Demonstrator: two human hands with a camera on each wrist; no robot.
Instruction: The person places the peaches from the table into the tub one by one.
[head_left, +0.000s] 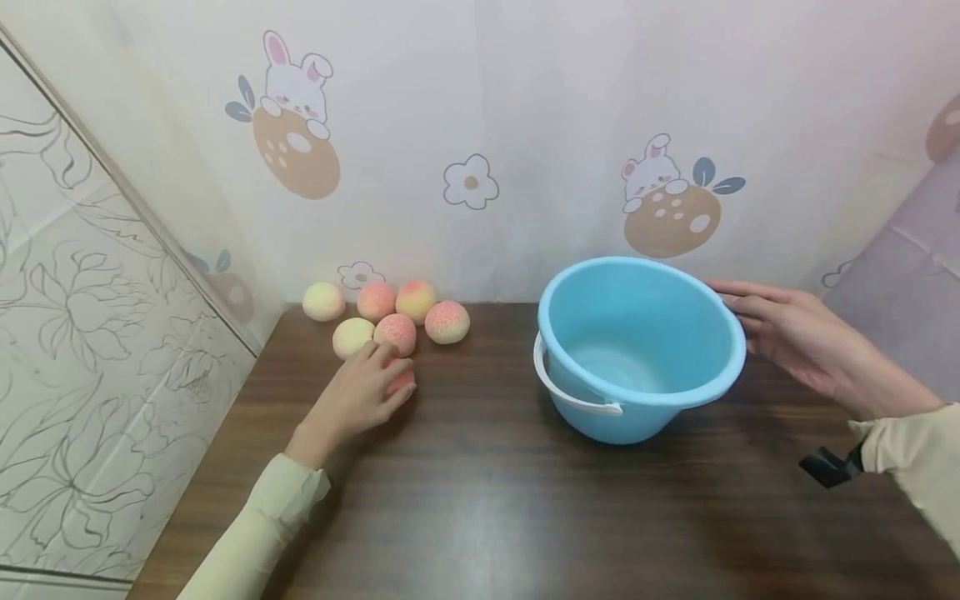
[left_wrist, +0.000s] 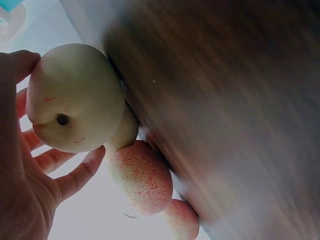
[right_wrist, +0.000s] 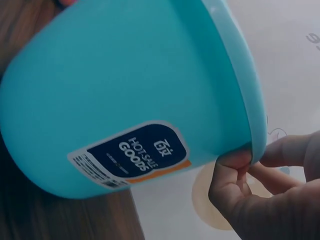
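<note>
Nearby, six peaches (head_left: pixel 395 332); left grip (head_left: pixel 356 396) around another peach (left_wrist: pixel 77 97), right grip (head_left: pixel 798 342) round bucket rim (right_wrist: pixel 250 92).

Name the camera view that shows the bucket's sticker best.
The right wrist view: the sticker faces the camera, with "HOT SALE GOODS" readable. The head view shows the bucket but not its sticker; the left wrist view shows no sticker either.

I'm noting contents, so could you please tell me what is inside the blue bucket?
In the blue bucket, only bare floor and inner wall show, with no object visible. Its near inner wall and nearest floor edge are hidden behind the front rim.
</note>
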